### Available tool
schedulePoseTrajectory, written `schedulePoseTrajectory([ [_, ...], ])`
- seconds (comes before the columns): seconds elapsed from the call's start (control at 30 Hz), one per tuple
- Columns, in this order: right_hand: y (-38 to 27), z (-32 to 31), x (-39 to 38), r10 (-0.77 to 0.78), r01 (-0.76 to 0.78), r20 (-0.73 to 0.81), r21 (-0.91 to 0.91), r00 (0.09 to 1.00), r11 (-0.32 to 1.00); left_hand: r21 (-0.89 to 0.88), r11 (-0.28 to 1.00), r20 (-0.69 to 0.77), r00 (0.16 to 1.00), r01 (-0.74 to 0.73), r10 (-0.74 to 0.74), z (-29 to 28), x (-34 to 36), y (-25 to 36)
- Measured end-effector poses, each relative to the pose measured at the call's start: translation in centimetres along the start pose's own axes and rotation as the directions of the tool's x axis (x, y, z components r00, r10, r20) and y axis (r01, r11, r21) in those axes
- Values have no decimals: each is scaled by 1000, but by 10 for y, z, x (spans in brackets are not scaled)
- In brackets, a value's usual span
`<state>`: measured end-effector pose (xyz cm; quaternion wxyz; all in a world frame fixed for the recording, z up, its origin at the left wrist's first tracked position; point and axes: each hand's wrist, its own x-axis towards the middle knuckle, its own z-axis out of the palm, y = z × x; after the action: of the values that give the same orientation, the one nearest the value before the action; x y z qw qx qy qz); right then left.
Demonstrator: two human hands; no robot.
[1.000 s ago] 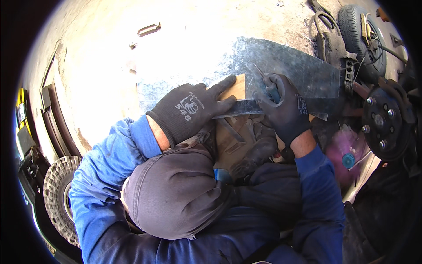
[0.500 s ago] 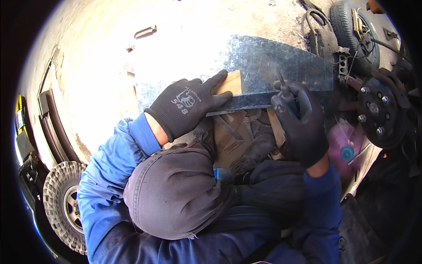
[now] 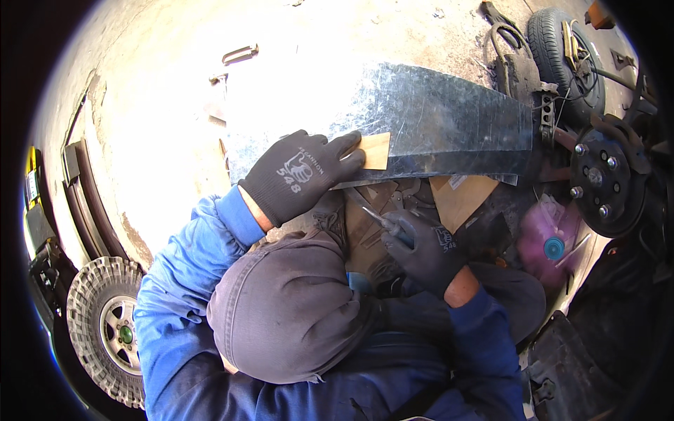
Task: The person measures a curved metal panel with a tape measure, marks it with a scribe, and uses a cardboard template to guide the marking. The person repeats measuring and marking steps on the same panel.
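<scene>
My left hand (image 3: 298,170), in a black knit glove, presses on the galvanized metal sheet (image 3: 449,116). Its thumb and forefinger hold a small tan rectangular piece (image 3: 376,150) flat against the sheet; the rest of that piece is hidden under the fingers. Along the near side, the sheet has a narrow bent edge. Below that edge my right hand (image 3: 425,252), gloved too, is wrapped around a screwdriver-like tool (image 3: 375,215) with a slim metal shaft. The shaft points up and left toward the sheet's near edge by my left hand; whether its tip touches is unclear.
A tan board piece (image 3: 460,200) and pliers (image 3: 406,195) lie below the sheet. At right are a wheel hub with studs (image 3: 595,175), a pink container with a blue cap (image 3: 554,247) and a tyre (image 3: 554,49). A C-clamp (image 3: 240,53) rests on the floor; a vehicle wheel (image 3: 112,330) stands at left.
My right hand has moved left and down from over the sheet's right part, bringing the tool near the sheet's lower edge. My left hand and the sheet have shifted slightly right and down in view.
</scene>
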<state>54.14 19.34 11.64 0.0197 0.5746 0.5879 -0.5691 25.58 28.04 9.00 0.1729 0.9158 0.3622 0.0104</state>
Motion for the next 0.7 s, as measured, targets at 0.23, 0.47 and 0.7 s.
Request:
schedulePoseTrajectory([
  [0.23,17,11,6,-32,35,54,-58,998,998,43,999,-158,987,34,-27,-4,-19,-2],
  [0.47,29,17,-3,-210,199,-81,-131,974,971,-100,955,-463,836,280,-294,-31,-86,16],
  [0.7,38,9,-12,-197,198,36,-28,980,980,-322,807,-225,788,495,-573,12,-194,69],
])
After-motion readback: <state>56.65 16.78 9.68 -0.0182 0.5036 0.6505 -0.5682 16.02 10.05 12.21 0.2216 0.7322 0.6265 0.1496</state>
